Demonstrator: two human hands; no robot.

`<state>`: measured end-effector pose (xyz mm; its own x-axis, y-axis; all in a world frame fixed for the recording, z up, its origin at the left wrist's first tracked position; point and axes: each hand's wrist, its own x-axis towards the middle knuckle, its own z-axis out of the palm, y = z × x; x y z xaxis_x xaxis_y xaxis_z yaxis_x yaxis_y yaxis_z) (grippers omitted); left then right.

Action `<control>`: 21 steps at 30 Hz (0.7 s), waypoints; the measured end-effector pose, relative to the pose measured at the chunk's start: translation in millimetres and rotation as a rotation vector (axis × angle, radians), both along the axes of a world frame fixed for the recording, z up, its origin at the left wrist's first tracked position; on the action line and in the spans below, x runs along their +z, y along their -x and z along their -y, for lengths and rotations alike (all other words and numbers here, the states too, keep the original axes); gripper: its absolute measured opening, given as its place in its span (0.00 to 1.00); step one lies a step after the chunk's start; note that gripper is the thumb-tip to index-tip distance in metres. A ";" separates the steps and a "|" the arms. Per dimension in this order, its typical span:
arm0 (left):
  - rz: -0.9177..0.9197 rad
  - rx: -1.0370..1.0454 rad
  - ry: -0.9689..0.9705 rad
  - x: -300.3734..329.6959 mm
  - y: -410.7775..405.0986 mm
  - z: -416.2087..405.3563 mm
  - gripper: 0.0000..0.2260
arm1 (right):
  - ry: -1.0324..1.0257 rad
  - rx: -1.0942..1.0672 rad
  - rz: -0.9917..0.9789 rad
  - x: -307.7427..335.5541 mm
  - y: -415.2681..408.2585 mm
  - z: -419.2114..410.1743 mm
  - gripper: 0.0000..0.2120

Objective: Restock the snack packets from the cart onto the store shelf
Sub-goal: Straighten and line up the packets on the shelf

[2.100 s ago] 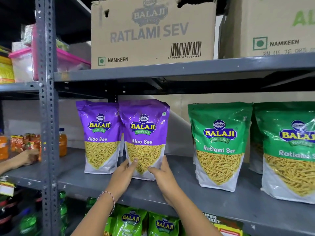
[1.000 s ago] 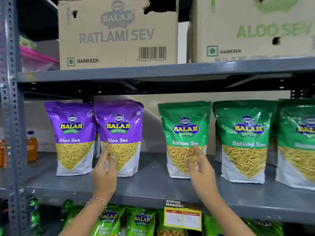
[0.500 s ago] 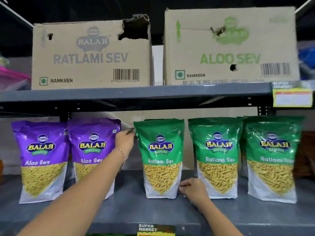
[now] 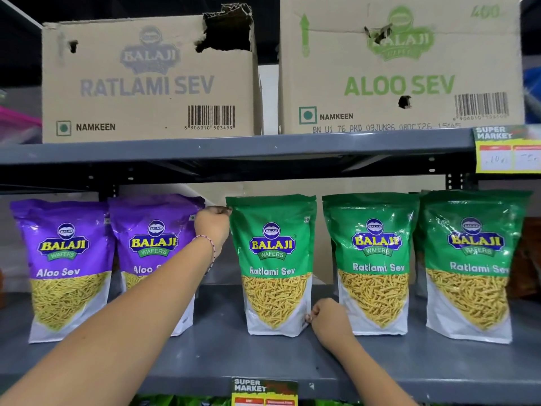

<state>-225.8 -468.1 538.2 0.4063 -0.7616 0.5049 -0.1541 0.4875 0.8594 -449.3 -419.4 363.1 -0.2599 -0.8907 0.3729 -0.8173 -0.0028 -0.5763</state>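
Note:
On the grey shelf (image 4: 222,356) a green Ratlami Sev packet (image 4: 273,265) stands upright in the middle. My left hand (image 4: 213,227) pinches its top left corner. Down at the packet's bottom right corner, my right hand (image 4: 326,319) is closed on the edge. Two purple Aloo Sev packets (image 4: 63,268) (image 4: 152,244) stand to the left, the nearer one partly hidden behind my left forearm. To the right stand two more green Ratlami Sev packets (image 4: 373,262) (image 4: 471,265), with others behind them.
The shelf above (image 4: 234,148) carries two cardboard cartons, Ratlami Sev (image 4: 146,80) and Aloo Sev (image 4: 401,68). Price tags hang at the upper right (image 4: 508,149) and on the lower shelf edge (image 4: 263,391). A gap lies between the purple and green packets.
My hands left the purple packet and went right to the first green packet; the left rose to its top corner, the right dropped to its base. The view shifted right and upward.

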 end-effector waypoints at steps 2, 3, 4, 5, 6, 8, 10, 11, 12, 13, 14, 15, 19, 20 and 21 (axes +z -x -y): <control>-0.014 0.020 0.012 0.8 4.8 -3.2 0.10 | 0.005 -0.009 -0.001 0.2 -0.8 -1.5 0.19; -0.015 0.024 0.018 1.1 7.0 -5.2 0.10 | 0.007 -0.010 0.003 0.0 -0.6 -1.6 0.18; -0.012 0.028 0.017 1.1 8.4 -6.9 0.10 | 0.005 -0.009 0.007 0.0 -0.1 -1.8 0.17; -0.010 0.030 0.021 1.0 9.3 -6.9 0.10 | 0.002 -0.006 0.004 -0.1 0.6 -1.3 0.19; -0.013 0.027 0.016 0.5 9.9 -7.4 0.10 | -0.003 -0.002 0.014 -0.8 1.0 -0.7 0.20; -0.029 0.010 0.018 -0.6 10.3 -8.3 0.10 | -0.007 0.002 0.039 -1.1 2.2 -0.5 0.21; -0.041 -0.011 0.015 -1.9 10.4 -10.2 0.10 | -0.006 0.005 0.045 -1.4 3.6 -0.6 0.22; -0.041 -0.020 0.009 -2.3 10.5 -11.3 0.10 | -0.007 0.007 0.046 -1.2 3.9 -0.1 0.22; -0.040 -0.027 0.000 -2.9 10.0 -12.5 0.10 | -0.016 0.011 0.054 -0.6 3.9 -1.0 0.21; -0.040 -0.027 0.002 -3.6 9.6 -11.3 0.10 | -0.017 0.015 0.046 -0.8 4.3 -0.5 0.21; -0.039 -0.018 -0.002 -5.0 9.8 -14.4 0.10 | -0.021 0.019 0.058 -0.2 4.1 -1.6 0.20; -0.031 0.007 0.000 -8.0 10.4 -15.8 0.10 | -0.020 0.022 0.068 -0.8 4.4 -1.1 0.19; 0.068 0.101 0.061 -29.5 20.5 -36.3 0.16 | -0.027 0.054 0.145 -2.2 5.7 -2.2 0.08; 0.096 0.101 0.096 -38.0 25.0 -44.1 0.18 | -0.015 0.052 0.147 -2.4 4.6 -3.6 0.07; 0.132 0.099 0.170 -49.5 29.5 -46.6 0.21 | 0.008 0.051 0.139 -2.9 3.9 -6.9 0.08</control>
